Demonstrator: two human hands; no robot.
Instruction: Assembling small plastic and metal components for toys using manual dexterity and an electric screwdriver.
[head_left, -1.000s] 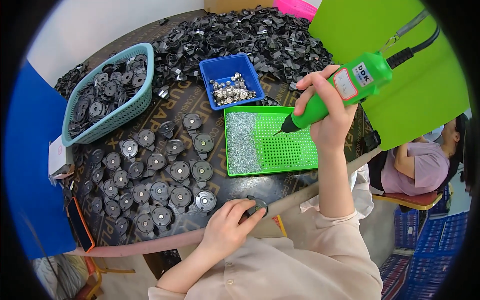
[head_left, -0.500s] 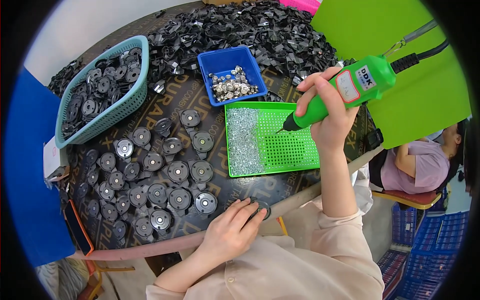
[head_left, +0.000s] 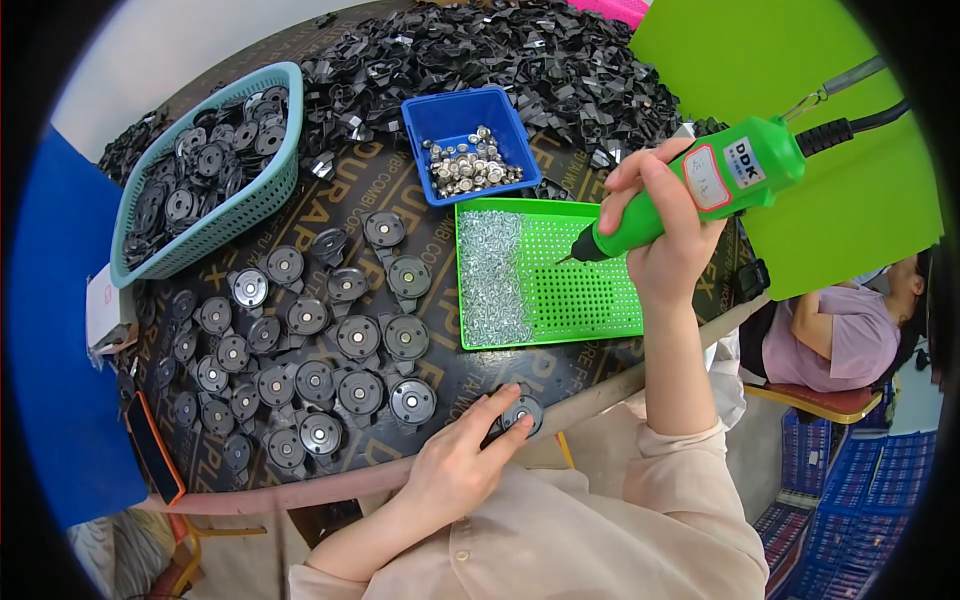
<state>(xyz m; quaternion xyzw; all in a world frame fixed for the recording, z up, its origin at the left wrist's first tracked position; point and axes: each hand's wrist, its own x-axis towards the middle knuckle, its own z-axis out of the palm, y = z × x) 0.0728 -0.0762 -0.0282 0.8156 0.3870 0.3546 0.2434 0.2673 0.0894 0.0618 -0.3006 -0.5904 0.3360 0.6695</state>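
Observation:
My left hand (head_left: 455, 470) grips a round black disc part (head_left: 524, 412) between thumb and fingers at the table's near edge. Part of that piece is hidden under the fingers. My right hand (head_left: 668, 245) is wrapped around a green electric screwdriver (head_left: 735, 170), whose bit points left and hangs over the green perforated tray (head_left: 600, 330). Small silver screws (head_left: 492, 285) fill the tray's left side. Left of my left hand, several similar black disc parts with metal centres (head_left: 357, 337) lie spread over the table.
Behind the tray stands a blue bin (head_left: 412, 150) with small round metal pieces (head_left: 470, 175). A teal basket (head_left: 225, 222) of black discs is at the left, near a phone (head_left: 152, 448). Black clips (head_left: 480, 50) are heaped at the back. Another person (head_left: 830, 335) sits at the right.
My left fingers have spread and shifted on the disc part, so more of its round face shows. My right hand and the screwdriver have hardly moved. The whole view has shifted slightly.

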